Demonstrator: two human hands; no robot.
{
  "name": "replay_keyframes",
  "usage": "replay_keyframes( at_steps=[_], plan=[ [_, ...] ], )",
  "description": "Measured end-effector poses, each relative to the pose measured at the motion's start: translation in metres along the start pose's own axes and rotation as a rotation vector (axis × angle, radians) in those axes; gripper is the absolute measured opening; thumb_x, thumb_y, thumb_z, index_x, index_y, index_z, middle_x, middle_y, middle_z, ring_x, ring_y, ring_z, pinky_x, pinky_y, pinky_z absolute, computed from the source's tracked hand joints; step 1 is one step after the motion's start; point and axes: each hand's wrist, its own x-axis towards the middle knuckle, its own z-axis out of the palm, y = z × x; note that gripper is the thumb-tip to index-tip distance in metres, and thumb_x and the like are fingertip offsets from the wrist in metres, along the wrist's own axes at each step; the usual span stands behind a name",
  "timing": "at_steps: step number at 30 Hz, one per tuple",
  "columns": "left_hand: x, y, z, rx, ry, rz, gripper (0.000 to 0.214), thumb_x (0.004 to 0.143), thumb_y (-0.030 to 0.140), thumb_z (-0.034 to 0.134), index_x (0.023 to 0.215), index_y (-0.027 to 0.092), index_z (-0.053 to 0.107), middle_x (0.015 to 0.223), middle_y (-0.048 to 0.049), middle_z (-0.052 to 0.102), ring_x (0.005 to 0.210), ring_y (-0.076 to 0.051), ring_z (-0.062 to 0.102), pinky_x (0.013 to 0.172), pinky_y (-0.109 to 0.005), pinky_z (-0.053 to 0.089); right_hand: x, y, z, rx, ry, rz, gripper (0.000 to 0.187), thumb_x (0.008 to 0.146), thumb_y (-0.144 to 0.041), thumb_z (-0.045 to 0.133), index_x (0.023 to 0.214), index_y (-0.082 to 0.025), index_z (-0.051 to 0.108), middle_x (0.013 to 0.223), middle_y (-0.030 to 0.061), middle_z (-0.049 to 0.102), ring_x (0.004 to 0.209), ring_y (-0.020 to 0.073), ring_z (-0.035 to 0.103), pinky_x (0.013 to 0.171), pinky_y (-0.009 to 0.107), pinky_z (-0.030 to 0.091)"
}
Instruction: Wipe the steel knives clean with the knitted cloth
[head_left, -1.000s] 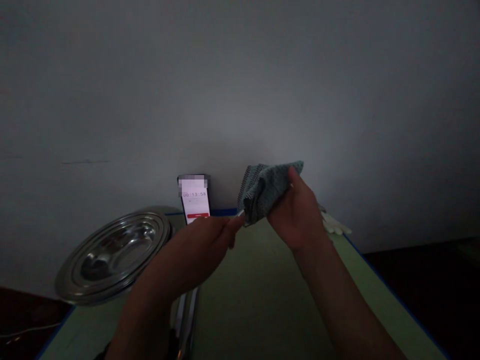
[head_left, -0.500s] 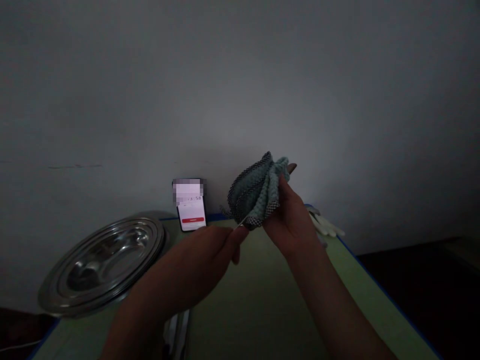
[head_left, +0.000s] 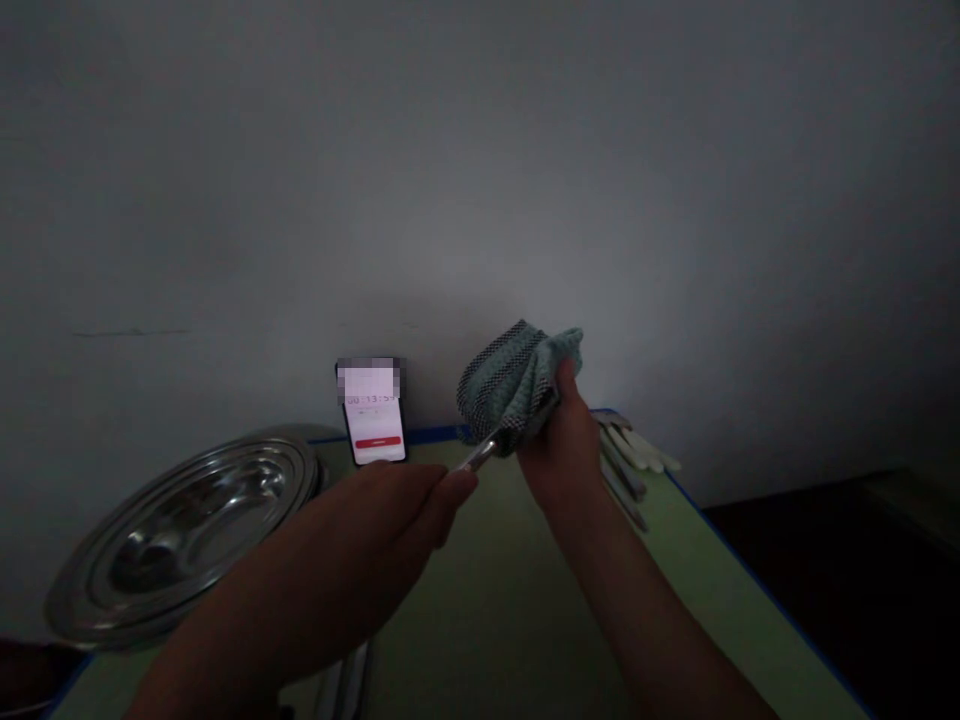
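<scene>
My left hand (head_left: pixel 416 505) is closed around one end of a slim shiny metal utensil (head_left: pixel 482 455) above the table. The utensil's other end goes into a folded grey-green cloth (head_left: pixel 506 385) with a black-and-white checked weave, so its kind is hidden. Wrapped around the cloth from the right is my right hand (head_left: pixel 562 440), its thumb pressed on the upper side. Most of the right fingers are out of sight behind the cloth.
Metal basins (head_left: pixel 202 530), stacked, stand at the left. A lit phone (head_left: pixel 373 415) leans against the wall. More metal utensils (head_left: pixel 346 685) lie at the front left. At the right are white gloves (head_left: pixel 637 447) and utensils (head_left: pixel 628 485) on the green, blue-edged table (head_left: pixel 487 610).
My left hand has shifted left and slightly down, and more of the metal utensil shows between it and the cloth. The cloth has been refolded within my right hand. The view has shifted slightly.
</scene>
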Motion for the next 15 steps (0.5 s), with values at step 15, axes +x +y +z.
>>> replay_keyframes(
  at_steps=[15],
  plan=[
    [0.017,-0.007,0.013,0.242,-0.027,0.089,0.035,0.086,0.024,0.025,0.076,0.017,0.058,0.072,-0.0054,0.062,0.06,-0.017,0.055,0.054,-0.027,0.038,-0.03,0.028,0.017,0.074,0.124,0.258,0.024,0.084,-0.038,0.051,0.089,-0.019,0.065,0.091,0.0025,0.07,0.083,0.0159,0.066,0.081,0.033,0.053]
  ],
)
